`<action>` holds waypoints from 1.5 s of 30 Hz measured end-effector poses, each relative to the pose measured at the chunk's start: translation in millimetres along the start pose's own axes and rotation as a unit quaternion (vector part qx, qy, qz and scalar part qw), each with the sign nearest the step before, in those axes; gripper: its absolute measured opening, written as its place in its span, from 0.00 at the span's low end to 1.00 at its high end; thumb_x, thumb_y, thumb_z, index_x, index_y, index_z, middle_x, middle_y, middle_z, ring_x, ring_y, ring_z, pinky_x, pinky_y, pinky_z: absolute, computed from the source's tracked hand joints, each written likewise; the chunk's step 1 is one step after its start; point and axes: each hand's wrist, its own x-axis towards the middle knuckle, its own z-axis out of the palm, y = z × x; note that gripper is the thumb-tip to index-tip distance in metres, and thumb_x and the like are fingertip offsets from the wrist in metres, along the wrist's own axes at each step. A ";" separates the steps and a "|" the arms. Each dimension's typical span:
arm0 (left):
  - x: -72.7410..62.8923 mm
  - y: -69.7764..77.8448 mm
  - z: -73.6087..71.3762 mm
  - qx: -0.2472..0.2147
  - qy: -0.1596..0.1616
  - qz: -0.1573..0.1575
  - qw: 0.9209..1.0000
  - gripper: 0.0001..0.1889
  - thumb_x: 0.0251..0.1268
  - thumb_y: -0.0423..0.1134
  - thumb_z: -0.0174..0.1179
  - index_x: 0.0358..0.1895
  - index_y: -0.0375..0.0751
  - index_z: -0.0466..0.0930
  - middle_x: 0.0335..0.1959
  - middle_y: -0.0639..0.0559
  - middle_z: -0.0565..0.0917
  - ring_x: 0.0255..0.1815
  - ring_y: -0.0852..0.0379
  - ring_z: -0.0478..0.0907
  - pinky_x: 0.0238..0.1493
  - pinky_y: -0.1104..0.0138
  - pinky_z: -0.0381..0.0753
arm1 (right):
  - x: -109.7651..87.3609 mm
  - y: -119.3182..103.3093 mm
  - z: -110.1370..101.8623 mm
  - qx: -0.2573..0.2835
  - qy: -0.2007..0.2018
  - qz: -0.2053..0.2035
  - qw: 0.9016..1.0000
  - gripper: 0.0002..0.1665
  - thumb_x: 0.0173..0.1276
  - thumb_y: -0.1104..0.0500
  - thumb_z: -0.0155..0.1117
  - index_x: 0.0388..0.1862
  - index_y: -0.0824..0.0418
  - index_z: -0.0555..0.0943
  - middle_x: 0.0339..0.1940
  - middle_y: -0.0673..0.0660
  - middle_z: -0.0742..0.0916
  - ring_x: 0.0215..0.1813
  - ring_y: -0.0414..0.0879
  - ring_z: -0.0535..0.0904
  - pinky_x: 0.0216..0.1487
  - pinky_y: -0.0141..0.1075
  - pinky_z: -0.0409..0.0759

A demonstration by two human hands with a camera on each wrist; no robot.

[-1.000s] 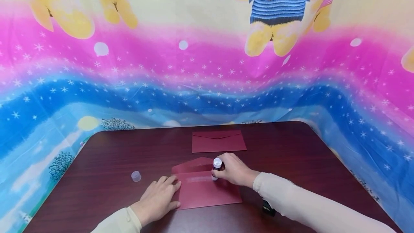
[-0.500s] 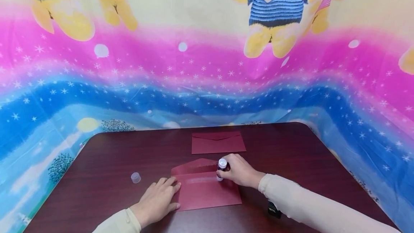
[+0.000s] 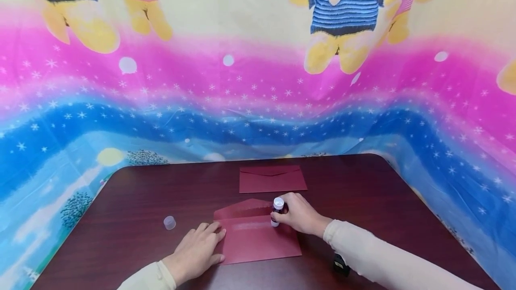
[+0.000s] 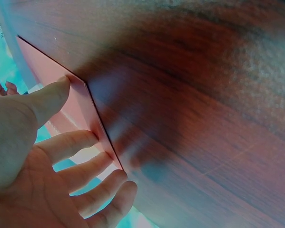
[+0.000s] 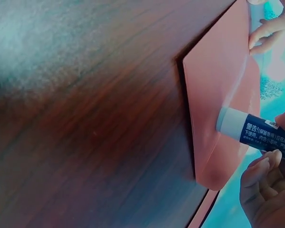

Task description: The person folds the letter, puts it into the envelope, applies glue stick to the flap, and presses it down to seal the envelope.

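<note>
A dark red envelope point(image 3: 258, 243) lies on the table with its flap point(image 3: 246, 208) opened away from me. A pale, shiny streak of glue runs along its upper part, below the fold. My right hand point(image 3: 300, 214) grips a glue stick point(image 3: 276, 217) upright, its white end against the envelope near the right side. In the right wrist view the dark label of the glue stick point(image 5: 266, 133) carries white print. My left hand point(image 3: 197, 247) rests with spread fingers on the envelope's left edge; the left wrist view shows the fingertips point(image 4: 90, 137) along that edge.
A second red envelope point(image 3: 273, 180), flap folded down, lies farther back on the dark wooden table point(image 3: 141, 191). A translucent cap point(image 3: 169, 223) stands to the left of my left hand. A colourful printed cloth point(image 3: 258, 120) hangs behind the table.
My right hand has moved the glue stick a little to the right along the envelope, mostly in the first half second. The left hand stays in place on the edge.
</note>
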 end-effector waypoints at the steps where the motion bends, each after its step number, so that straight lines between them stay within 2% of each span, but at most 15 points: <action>1: 0.0 0.1 -0.1 0.000 0.000 0.000 1.000 0.31 0.54 0.52 0.74 0.59 0.40 0.84 0.63 0.42 0.81 0.59 0.43 0.78 0.50 0.48 0.81 | 0.0 0.0 0.0 -0.001 0.000 -0.003 1.000 0.05 0.63 0.58 0.74 0.29 0.52 0.85 0.21 0.43 0.82 0.25 0.35 0.71 0.27 0.29 0.73; 6: 0.2 0.1 0.0 0.000 -0.002 0.001 1.000 0.30 0.54 0.52 0.74 0.59 0.40 0.84 0.63 0.42 0.81 0.58 0.43 0.78 0.50 0.48 0.81 | 0.6 -0.7 -0.2 -0.006 0.003 -0.011 1.000 0.06 0.63 0.58 0.74 0.28 0.51 0.84 0.20 0.42 0.81 0.24 0.35 0.70 0.26 0.29 0.72; 12: 1.0 -0.2 0.3 -0.011 -0.006 0.005 1.000 0.30 0.54 0.51 0.74 0.59 0.38 0.83 0.63 0.41 0.81 0.58 0.42 0.78 0.51 0.48 0.81 | 3.5 -4.8 -2.1 -0.005 0.003 0.004 1.000 0.10 0.65 0.55 0.73 0.25 0.49 0.82 0.16 0.43 0.77 0.22 0.34 0.69 0.25 0.28 0.70; 22: 2.0 -1.1 1.4 -0.013 -0.006 0.009 1.000 0.31 0.54 0.51 0.74 0.60 0.38 0.83 0.63 0.40 0.81 0.59 0.41 0.79 0.51 0.48 0.81 | 11.2 -12.4 -2.3 0.042 0.035 0.036 0.998 0.12 0.66 0.56 0.72 0.23 0.52 0.81 0.12 0.46 0.71 0.16 0.37 0.66 0.20 0.29 0.65; 28: 2.7 -1.7 1.0 -0.011 -0.008 0.012 1.000 0.31 0.55 0.51 0.74 0.59 0.38 0.83 0.63 0.40 0.81 0.58 0.41 0.79 0.51 0.48 0.82 | 15.7 -17.7 4.1 0.095 0.050 0.033 0.994 0.06 0.67 0.56 0.71 0.30 0.54 0.85 0.24 0.47 0.84 0.25 0.39 0.73 0.27 0.30 0.73; 31: 2.8 -2.3 0.6 -0.010 -0.007 0.012 1.000 0.30 0.54 0.51 0.74 0.59 0.38 0.83 0.63 0.39 0.81 0.58 0.41 0.79 0.51 0.48 0.82 | 20.5 -25.6 8.9 0.124 0.035 0.015 0.992 0.05 0.67 0.55 0.72 0.33 0.55 0.87 0.29 0.49 0.88 0.28 0.39 0.76 0.30 0.31 0.75; 34: 2.7 -3.0 0.3 -0.009 -0.005 0.014 1.000 0.30 0.54 0.51 0.74 0.59 0.38 0.84 0.62 0.39 0.81 0.57 0.41 0.79 0.50 0.48 0.82 | 25.5 -34.4 16.9 0.130 0.012 -0.001 0.991 0.04 0.66 0.55 0.72 0.33 0.54 0.88 0.29 0.48 0.88 0.28 0.38 0.75 0.30 0.30 0.76; 40: 2.9 -3.3 0.9 -0.006 -0.004 0.016 1.000 0.30 0.54 0.51 0.74 0.58 0.38 0.84 0.62 0.39 0.81 0.57 0.42 0.79 0.50 0.48 0.82 | 32.6 -50.1 36.5 0.107 -0.024 -0.020 0.994 0.03 0.65 0.55 0.73 0.33 0.52 0.88 0.28 0.44 0.88 0.28 0.33 0.77 0.33 0.28 0.78; 45: 3.2 -3.5 0.8 -0.004 0.000 0.015 1.000 0.30 0.54 0.51 0.75 0.57 0.38 0.84 0.61 0.39 0.82 0.57 0.42 0.80 0.50 0.48 0.82 | 37.5 -59.8 44.5 0.065 -0.035 -0.030 0.997 0.04 0.64 0.55 0.74 0.31 0.50 0.86 0.25 0.41 0.86 0.28 0.32 0.75 0.34 0.27 0.76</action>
